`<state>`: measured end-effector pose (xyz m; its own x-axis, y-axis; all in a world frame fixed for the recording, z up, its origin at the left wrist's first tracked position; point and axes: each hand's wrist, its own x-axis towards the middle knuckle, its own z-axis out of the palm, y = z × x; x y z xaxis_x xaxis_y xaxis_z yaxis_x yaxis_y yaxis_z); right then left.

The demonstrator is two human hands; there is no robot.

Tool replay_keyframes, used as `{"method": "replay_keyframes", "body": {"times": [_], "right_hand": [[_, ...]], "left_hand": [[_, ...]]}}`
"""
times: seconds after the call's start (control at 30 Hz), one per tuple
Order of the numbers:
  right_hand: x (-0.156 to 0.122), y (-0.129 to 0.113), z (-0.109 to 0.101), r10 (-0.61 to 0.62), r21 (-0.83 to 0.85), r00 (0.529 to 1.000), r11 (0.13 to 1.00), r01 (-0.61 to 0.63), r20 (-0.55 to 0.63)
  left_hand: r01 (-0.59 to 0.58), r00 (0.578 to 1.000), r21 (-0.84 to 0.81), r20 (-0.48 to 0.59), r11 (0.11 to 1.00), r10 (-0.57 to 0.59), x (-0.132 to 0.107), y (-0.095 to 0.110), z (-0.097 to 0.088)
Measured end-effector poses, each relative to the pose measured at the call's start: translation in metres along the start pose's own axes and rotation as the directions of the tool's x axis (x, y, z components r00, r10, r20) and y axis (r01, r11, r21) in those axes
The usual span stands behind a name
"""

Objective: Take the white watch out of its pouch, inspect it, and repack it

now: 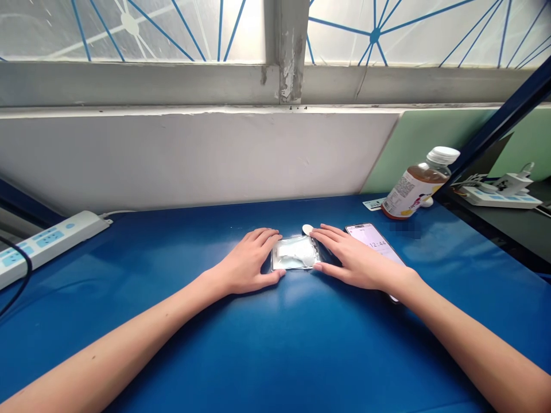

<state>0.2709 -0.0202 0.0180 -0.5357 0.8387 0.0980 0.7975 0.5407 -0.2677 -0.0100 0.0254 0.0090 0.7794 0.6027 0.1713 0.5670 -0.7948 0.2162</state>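
Observation:
A small clear plastic packet [295,253] with something pale and whitish inside lies flat on the blue tabletop [275,344]. On its left side rests my left hand [253,261], fingers stretched out and thumb apart, touching or very near the edge. My right hand [350,258] lies at the packet's right side, fingers extended and thumb spread. Just beyond the right fingertips is a small white round disc [307,229]; whether they touch it I cannot tell. A phone [374,238] with a lit screen showing a time is partly hidden beneath my right hand and wrist.
A bottle of brown drink [415,186] with a white cap stands at the back right, beside a small printed card [372,204]. At the left edge lies a white power strip [51,241] with a black cable [28,275]. Another power strip [501,198] sits far right.

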Motion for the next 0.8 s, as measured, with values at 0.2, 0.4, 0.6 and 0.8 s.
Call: {"method": "replay_keyframes", "body": {"times": [0.2,0.4,0.6,0.8], "right_hand": [[0.0,0.006,-0.001,-0.03,-0.041,1.0,0.999,0.03,0.007],[0.004,0.0,-0.003,-0.131,-0.065,0.985,0.99,0.124,-0.111],[0.005,-0.004,-0.005,-0.11,-0.004,0.98,0.994,0.111,-0.165],[0.004,-0.007,-0.011,0.093,0.226,0.972,0.973,-0.043,-0.214]], "left_hand": [[-0.012,1.0,-0.007,0.0,1.0,0.012,0.001,-0.005,0.001],[-0.019,1.0,-0.044,-0.013,0.999,0.018,0.0,-0.008,0.002],[-0.056,0.997,-0.107,-0.058,0.993,0.05,-0.004,-0.009,0.002],[-0.047,0.977,-0.14,-0.212,0.989,0.016,-0.006,-0.005,0.005]]}}
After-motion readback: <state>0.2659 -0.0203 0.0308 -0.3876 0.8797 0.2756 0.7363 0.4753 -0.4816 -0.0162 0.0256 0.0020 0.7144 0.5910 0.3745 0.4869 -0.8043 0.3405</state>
